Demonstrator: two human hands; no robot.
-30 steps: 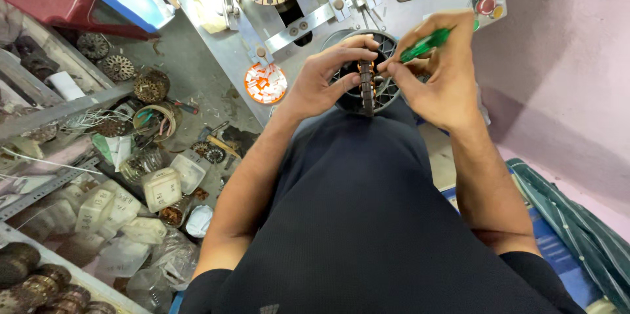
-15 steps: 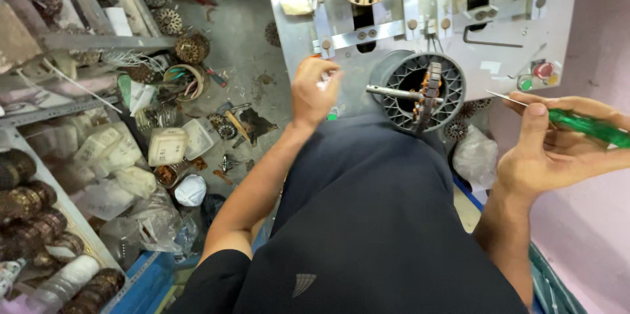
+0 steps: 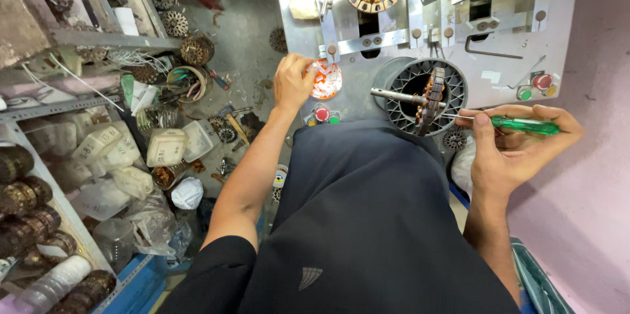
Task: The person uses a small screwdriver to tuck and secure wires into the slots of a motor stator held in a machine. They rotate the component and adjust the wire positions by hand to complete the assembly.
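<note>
A slim green-handled screwdriver lies level in the right hand, tip pointing left toward the wound stator. A small orange container of white slips sits far left, under the left hand's fingers.

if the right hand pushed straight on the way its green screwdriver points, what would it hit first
Probably the stator core on the shaft, since the screwdriver in the right hand aims left at it; depth is unclear.
</note>
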